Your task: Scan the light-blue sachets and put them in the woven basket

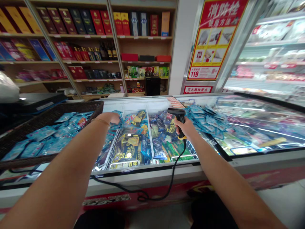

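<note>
My right hand (182, 126) grips a black barcode scanner (180, 118) by its handle, above the chest freezer; its cable hangs down and loops across the freezer's front. My left hand (113, 118) is over the left part of the freezer, fingers curled and partly hidden, with a blue packet (120, 121) against them. A pile of similar blue packets (207, 119) lies on the freezer's top, just right of the scanner. More blue packets (51, 135) fill a dark woven basket (98, 109) to the left of my left forearm.
Below my hands, white wire dividers (150, 140) separate bagged frozen goods (130, 144). A sliding glass lid (264, 124) covers the freezer's right side. Shelves of boxes (95, 35) stand behind. A red fire-hydrant poster (215, 38) hangs by a refrigerated display (276, 57).
</note>
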Available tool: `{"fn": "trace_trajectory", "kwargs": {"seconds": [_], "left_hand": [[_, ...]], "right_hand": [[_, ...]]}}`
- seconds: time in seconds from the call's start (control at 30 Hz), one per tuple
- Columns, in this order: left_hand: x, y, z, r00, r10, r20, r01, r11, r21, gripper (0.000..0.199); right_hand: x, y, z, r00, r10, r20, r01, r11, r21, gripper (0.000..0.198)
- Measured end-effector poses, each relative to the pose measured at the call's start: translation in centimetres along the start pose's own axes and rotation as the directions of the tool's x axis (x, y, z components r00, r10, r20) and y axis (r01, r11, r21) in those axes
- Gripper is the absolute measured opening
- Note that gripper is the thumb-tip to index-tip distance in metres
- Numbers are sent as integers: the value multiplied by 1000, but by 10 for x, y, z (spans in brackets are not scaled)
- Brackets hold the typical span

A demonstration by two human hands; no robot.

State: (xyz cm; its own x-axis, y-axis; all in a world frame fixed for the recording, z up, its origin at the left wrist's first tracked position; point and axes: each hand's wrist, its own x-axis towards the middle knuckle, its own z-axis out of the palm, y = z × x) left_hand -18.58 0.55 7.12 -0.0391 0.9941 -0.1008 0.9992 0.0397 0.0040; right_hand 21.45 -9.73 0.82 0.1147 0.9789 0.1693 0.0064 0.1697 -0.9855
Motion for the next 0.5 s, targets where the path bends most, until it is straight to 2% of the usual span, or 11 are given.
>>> {"fn": "trace_trajectory", "kwargs": {"seconds": [0.07,0.13,0.2,0.37,0.43,0.5], "left_hand": [[-2,1,-4,997,-71,43,68,994,82,80],[-6,3,-8,996,-93,-16,94,988,126,87],[-11,5,-14,994,-76,-73,84,988,126,84],[-20,9,-27,976,52,-211,-24,991,133,45],[-18,10,-30,972,37,-231,-19,997,79,31],[-15,13,-30,968,-13,-250,-2,998,-62,22]], "right_hand": [[1,1,-1,1000,4,2,-4,1000,5,39],[2,2,-2,1000,2,10,-2,1000,14,37],[4,3,-2,1000,6,22,-6,1000,20,37],[5,4,-3,999,25,31,-26,1000,15,37],[4,3,-2,999,33,37,-34,999,16,37],[3,2,-2,999,36,37,-37,999,19,37]]}}
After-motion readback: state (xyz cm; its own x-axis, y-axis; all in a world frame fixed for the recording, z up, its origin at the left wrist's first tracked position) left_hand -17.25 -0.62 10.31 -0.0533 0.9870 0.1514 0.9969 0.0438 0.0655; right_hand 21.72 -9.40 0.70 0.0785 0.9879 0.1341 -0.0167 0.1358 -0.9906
